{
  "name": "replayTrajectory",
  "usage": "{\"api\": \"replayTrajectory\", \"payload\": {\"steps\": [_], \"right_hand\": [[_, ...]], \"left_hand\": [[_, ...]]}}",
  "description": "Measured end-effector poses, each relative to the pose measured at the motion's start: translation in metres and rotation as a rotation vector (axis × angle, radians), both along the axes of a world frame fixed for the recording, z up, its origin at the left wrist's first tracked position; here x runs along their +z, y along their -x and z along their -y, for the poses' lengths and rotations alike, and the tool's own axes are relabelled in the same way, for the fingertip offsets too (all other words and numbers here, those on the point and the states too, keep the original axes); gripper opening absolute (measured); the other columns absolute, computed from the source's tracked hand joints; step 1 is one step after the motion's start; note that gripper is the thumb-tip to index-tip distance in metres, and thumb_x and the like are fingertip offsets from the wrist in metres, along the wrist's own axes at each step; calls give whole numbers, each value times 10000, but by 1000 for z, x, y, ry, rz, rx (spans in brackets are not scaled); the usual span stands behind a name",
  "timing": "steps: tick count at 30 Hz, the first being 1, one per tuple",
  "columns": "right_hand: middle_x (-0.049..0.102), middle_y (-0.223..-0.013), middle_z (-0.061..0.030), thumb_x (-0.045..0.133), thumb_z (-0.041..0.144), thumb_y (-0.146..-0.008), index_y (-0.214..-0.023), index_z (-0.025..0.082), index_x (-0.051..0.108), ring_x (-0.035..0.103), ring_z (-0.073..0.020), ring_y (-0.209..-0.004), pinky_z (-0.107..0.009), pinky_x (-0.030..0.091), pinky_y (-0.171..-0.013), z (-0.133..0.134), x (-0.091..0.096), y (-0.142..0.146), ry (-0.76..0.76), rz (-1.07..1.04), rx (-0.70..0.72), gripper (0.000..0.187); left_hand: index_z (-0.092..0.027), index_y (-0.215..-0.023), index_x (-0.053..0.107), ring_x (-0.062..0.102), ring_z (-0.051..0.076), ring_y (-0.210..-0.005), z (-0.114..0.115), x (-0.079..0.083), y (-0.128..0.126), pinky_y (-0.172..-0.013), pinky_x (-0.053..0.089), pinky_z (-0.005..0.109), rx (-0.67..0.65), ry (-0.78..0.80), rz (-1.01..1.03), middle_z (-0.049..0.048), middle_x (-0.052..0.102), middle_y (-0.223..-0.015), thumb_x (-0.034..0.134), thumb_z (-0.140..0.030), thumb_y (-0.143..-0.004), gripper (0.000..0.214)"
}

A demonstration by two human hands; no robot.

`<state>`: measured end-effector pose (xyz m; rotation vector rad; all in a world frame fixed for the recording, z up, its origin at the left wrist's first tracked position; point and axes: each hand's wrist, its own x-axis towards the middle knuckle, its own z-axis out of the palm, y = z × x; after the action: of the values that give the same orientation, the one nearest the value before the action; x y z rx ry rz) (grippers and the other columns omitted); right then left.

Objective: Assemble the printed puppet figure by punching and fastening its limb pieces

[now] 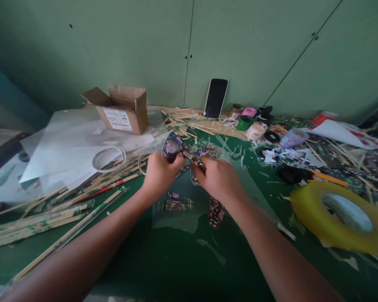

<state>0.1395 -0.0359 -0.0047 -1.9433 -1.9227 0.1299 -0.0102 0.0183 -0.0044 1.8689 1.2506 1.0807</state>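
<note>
My left hand point(160, 172) is closed on a patterned, fan-shaped paper piece point(172, 147), holding it up above the green mat point(182, 260). My right hand point(217, 178) is closed around a small metal tool, which looks like scissors point(193, 159), with its tip at the edge of that piece. Under my hands lie a clear plastic sheet point(176, 218) and two more patterned cut-outs, one point(176, 202) on the left and one point(216, 212) on the right.
A big yellow tape roll point(340, 216) lies at the right. Bamboo sticks point(50, 214) are scattered at the left, with a clear tape ring point(108, 159) and white sheets. An open cardboard box point(122, 108), a phone point(216, 98) leaning on the wall and small jars point(255, 130) stand behind.
</note>
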Motion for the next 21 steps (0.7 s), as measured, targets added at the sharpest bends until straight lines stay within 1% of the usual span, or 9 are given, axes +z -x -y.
{"api": "replayTrajectory", "payload": {"steps": [3,7,11,13,15,17,19,21], "right_hand": [[561,-573,-43,496,336,-913,-743,192,616,474,-155,-499,-275,196,-479,0,-1,0,2,14,-12,254],[535,-544,-29,490,351,-916,-708,194,585,423,-136,-461,-273,188,-469,-1,-3,0,22,-11,-13,278],[532,-550,-27,492,353,-915,-689,200,570,428,-142,-469,-276,203,-477,-1,-1,3,43,-27,-16,284],[529,-545,-24,491,361,-917,-683,202,572,439,-146,-470,-278,222,-479,-1,3,4,59,-45,-5,294],[529,-539,-21,491,378,-922,-702,201,589,450,-150,-460,-280,242,-475,-1,9,-1,58,-59,-18,299],[566,-577,-40,493,377,-926,-768,189,619,482,-163,-472,-289,267,-476,0,14,-16,39,-37,-99,276],[636,-691,-96,484,332,-929,-873,165,643,559,-204,-556,-307,315,-505,0,15,-40,42,31,-269,238],[684,-875,-176,477,296,-922,-1020,132,643,643,-275,-729,-337,384,-568,-1,9,-69,100,114,-451,253]], "left_hand": [[-197,-429,458,415,99,-389,-3,-1,0,-404,302,252,-6,44,-6,-8,480,-396,543,-245,-765,350],[-196,-422,444,414,97,-388,-4,0,0,-411,291,254,7,31,-32,-7,477,-389,541,-258,-764,361],[-194,-394,429,436,104,-383,-3,2,1,-416,297,254,20,81,-49,-6,459,-369,540,-262,-761,389],[-188,-408,462,462,110,-392,-3,2,1,-428,327,250,-17,109,-11,0,479,-378,539,-269,-779,388],[-179,-467,515,498,113,-418,-2,2,1,-450,373,244,-108,132,91,6,525,-424,535,-293,-812,364],[-172,-543,553,523,109,-446,-2,1,1,-476,415,237,-221,158,215,6,564,-487,530,-319,-843,334],[-168,-596,569,528,100,-461,-2,-1,1,-492,437,233,-312,194,297,2,577,-530,530,-331,-859,312],[-165,-622,577,531,98,-477,-2,-3,1,-503,445,234,-376,227,321,4,584,-555,530,-338,-867,303]]}}
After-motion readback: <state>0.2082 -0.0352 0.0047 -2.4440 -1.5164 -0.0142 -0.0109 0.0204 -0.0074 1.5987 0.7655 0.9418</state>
